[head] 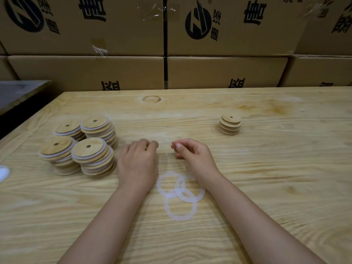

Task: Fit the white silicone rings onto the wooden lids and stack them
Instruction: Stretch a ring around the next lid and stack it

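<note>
I think we are between lids. The left hand [138, 161] and the right hand [192, 152] sit loosely curled on the pale wooden table [266, 168] and hold nothing. Three thin white silicone rings [178, 189] lie near, between the arms. Next I'd reach far right to the short stack of bare round wooden lids [230, 125], then grab a ring.

Matt grained wood table [247, 168], lids [88, 149]
</note>
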The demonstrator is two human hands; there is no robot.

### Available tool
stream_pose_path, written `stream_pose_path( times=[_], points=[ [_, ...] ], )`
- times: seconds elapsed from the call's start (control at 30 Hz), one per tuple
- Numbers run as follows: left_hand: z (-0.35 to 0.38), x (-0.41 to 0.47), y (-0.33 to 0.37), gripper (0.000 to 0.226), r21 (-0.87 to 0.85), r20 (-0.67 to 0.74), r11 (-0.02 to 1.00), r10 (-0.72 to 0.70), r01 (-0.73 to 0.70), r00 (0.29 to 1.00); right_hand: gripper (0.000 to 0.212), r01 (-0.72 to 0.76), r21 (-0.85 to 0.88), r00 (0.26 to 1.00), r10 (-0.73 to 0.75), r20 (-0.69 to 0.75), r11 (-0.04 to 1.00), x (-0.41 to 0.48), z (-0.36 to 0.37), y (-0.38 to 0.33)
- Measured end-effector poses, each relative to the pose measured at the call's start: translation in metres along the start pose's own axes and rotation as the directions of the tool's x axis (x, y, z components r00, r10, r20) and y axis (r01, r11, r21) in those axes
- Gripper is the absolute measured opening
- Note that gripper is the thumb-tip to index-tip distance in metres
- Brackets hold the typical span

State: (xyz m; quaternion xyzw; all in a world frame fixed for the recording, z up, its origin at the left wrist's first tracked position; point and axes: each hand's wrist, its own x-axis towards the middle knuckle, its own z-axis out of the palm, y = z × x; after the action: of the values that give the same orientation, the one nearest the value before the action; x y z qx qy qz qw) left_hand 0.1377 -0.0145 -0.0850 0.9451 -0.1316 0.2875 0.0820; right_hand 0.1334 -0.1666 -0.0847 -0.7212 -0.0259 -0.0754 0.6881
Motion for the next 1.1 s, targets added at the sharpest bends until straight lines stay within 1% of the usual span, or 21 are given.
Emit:
stream_pose_path(
  times=[0.07,0.1,0.17,0.23,0.4,0.47,0.57,0.63,0.7,0.8,0.87,0.93,0.97,1.03,1.1],
  points=[
    [-0.002,0.000,0.000,0.013,0.042,0.044,0.999,-0.031,0.030,0.999,0.016,-0.006,-0.010,1.000,0.006,0.000,1.000,0.000,0.000,0.000],
    [-0.001,0.000,-0.001,0.014,0.059,0.068,0.996,-0.068,0.064,0.995,0.016,-0.006,-0.019,1.000,0.006,0.001,1.000,-0.001,0.001,-0.001],
    [-0.001,0.000,-0.002,0.024,0.088,0.125,0.989,-0.129,0.119,0.984,0.017,0.002,-0.041,1.000,-0.002,0.004,0.999,-0.001,0.001,-0.001],
    [0.000,0.001,-0.002,0.029,0.107,0.143,0.985,-0.151,0.136,0.978,0.017,0.009,-0.062,1.000,-0.009,0.004,0.998,-0.002,0.002,-0.001],
    [-0.003,0.001,0.001,0.033,0.147,0.158,0.975,-0.189,0.166,0.969,0.020,0.021,-0.088,1.000,-0.023,-0.021,0.996,-0.003,0.001,-0.002],
    [-0.003,0.000,0.002,0.034,0.156,0.172,0.972,-0.202,0.176,0.964,0.022,0.038,-0.126,0.996,-0.048,-0.081,0.991,-0.003,-0.002,-0.004],
    [-0.002,0.001,0.000,0.031,0.077,0.131,0.982,-0.181,0.172,0.975,0.017,0.052,-0.242,0.956,-0.118,-0.269,0.969,0.002,-0.012,-0.008],
    [-0.002,0.002,0.000,0.031,-0.019,0.102,0.991,-0.127,0.129,0.987,0.022,0.006,-0.340,0.903,-0.151,-0.402,0.940,0.009,-0.023,-0.008],
    [-0.002,0.002,0.001,0.028,-0.108,0.081,0.993,-0.043,0.052,0.996,0.037,-0.083,-0.447,0.855,-0.167,-0.492,0.891,0.017,-0.036,-0.006],
    [-0.003,0.001,0.002,0.024,-0.192,0.068,0.981,0.018,-0.004,0.998,0.056,-0.259,-0.614,0.811,-0.177,-0.558,0.746,0.035,-0.061,-0.009],
    [-0.003,0.001,0.002,0.024,-0.221,0.070,0.975,0.013,0.003,0.997,0.060,-0.330,-0.686,0.813,-0.174,-0.556,0.649,0.048,-0.078,-0.013],
    [-0.003,0.001,0.002,0.025,-0.239,0.086,0.971,0.009,0.012,0.996,0.058,-0.360,-0.730,0.844,-0.130,-0.520,0.581,0.057,-0.092,-0.014],
    [-0.003,0.001,0.002,0.024,-0.250,0.090,0.968,0.010,0.013,0.996,0.055,-0.365,-0.742,0.862,-0.098,-0.498,0.562,0.060,-0.097,-0.013],
    [-0.003,0.002,0.003,0.023,-0.269,0.085,0.963,0.016,0.008,0.996,0.048,-0.349,-0.741,0.886,-0.056,-0.460,0.573,0.063,-0.102,-0.008],
    [-0.003,0.002,0.002,0.022,-0.289,0.080,0.957,0.023,0.001,0.997,0.038,-0.309,-0.729,0.890,-0.083,-0.448,0.611,0.065,-0.103,-0.007]
  ],
)
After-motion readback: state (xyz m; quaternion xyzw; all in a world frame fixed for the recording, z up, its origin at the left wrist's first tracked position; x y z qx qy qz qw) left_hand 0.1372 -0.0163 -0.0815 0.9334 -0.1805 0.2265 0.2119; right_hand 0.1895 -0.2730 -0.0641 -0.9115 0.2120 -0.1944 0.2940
